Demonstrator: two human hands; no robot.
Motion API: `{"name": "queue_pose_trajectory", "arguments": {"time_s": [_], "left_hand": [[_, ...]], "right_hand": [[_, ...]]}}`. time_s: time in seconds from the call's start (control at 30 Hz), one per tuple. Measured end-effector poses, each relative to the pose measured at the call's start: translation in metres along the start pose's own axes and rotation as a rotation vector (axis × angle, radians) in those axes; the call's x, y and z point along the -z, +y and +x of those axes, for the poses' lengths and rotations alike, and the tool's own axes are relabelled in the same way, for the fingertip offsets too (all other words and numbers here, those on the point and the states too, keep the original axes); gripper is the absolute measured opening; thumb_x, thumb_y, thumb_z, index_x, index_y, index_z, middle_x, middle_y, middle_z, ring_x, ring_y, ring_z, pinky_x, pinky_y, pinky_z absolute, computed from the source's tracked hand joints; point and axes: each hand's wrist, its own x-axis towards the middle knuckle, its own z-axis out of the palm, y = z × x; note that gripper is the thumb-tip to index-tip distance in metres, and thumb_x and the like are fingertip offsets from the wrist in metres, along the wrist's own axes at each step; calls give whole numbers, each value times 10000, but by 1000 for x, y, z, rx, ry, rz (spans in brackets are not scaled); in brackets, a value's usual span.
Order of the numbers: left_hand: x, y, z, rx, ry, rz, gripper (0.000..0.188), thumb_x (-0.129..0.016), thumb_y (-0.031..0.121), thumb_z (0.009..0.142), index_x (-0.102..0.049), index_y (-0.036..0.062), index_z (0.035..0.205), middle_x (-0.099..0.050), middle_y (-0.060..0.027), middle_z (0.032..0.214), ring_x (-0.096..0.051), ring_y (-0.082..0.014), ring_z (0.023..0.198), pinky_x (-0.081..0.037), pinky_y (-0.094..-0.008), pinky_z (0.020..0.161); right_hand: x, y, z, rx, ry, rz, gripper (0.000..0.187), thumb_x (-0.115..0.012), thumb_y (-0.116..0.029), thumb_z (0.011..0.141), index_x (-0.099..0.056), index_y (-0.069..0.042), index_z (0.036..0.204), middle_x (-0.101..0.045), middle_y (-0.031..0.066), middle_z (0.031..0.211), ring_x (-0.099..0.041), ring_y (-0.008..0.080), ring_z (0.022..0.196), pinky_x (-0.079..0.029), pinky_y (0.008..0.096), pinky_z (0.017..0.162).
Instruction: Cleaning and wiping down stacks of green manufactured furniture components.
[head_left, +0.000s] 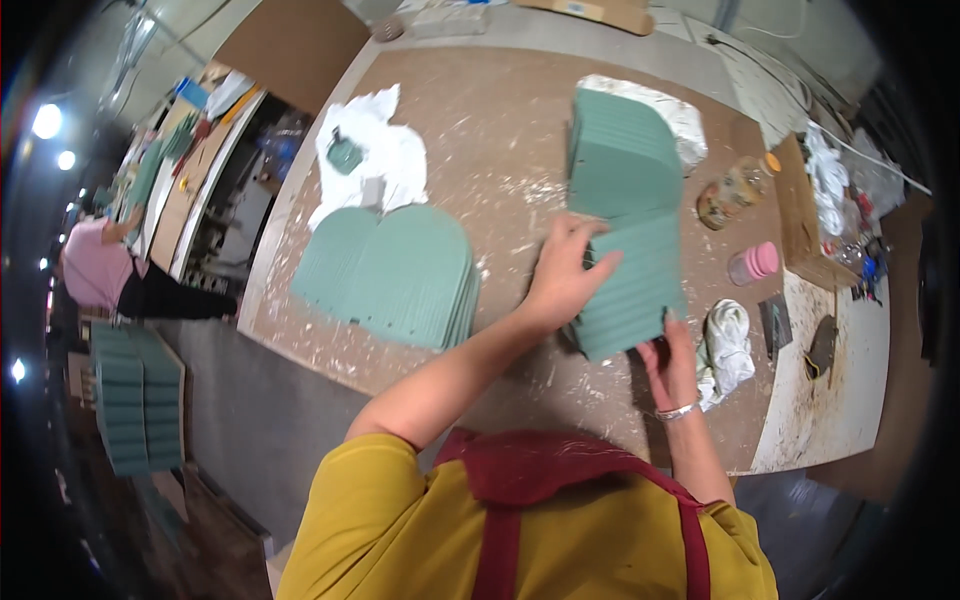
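Observation:
A stack of green, grooved panels with a rounded far end (630, 275) lies in front of me on the right half of the table. My left hand (568, 275) rests on its left edge, thumb and fingers spread over the top surface. At the near right corner, my right hand (672, 362) grips the stack, thumb at the edge and fingers underneath. How many panels it takes hold of cannot be made out. To the left lies another stack of green panels with two rounded lobes (390, 270), untouched by either hand.
A white cloth (375, 150) bears a small green bottle (344, 152). To the right are a jar with an orange lid (735, 192), a pink-capped bottle (752, 264), a crumpled cloth (730, 345), a flat scraper (774, 325) and a cardboard box (800, 215). A person (100, 260) stands far left.

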Motion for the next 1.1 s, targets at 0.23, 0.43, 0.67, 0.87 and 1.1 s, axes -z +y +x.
{"name": "queue_pose_trajectory", "arguments": {"time_s": [0.23, 0.43, 0.67, 0.87, 1.1], "left_hand": [[8, -10, -25, -382, -167, 318, 446, -644, 228, 801, -533, 54, 1196, -503, -145, 1221, -462, -359, 1129, -385, -438, 947], [9, -5, -32, -475, -256, 330, 495, -664, 156, 739, -534, 69, 1209, -492, -123, 1271, -449, -349, 1172, -352, -452, 984], [6, -8, -30, -509, -215, 357, 503, -689, 198, 740, -544, 81, 1207, -493, -126, 1279, -452, -359, 1181, -356, -459, 978], [38, -8, 8, -115, -490, 7, 441, -534, 359, 883, -578, 13, 1153, -583, -207, 1163, -562, -323, 1077, -427, -378, 918], [31, -25, 99, 325, -639, 261, 636, -473, 525, 910, -534, -13, 1243, -608, -142, 1139, -570, -207, 1050, -430, -310, 924]], "right_hand": [[14, 12, -11, 10, 143, 10, 429, -535, -156, 939, -389, 7, 1308, -525, 108, 1253, -546, 222, 1112, -461, 353, 953], [33, 9, -16, 139, 206, -420, 580, -592, -186, 906, -309, 12, 1372, -467, 136, 1295, -449, 216, 1196, -345, 338, 1026], [-42, -63, 36, 964, -61, -1499, 462, -588, -210, 850, -475, -40, 1266, -458, 186, 1309, -386, 378, 1244, -289, 436, 1054], [-57, -40, 103, 715, -362, -1984, 363, -456, -367, 908, -595, -153, 1166, -517, 60, 1292, -438, 247, 1215, -256, 452, 1064], [-59, -43, 96, 677, -359, -1948, 351, -473, -348, 917, -597, -142, 1172, -509, 60, 1305, -419, 259, 1237, -275, 435, 1053]]}}
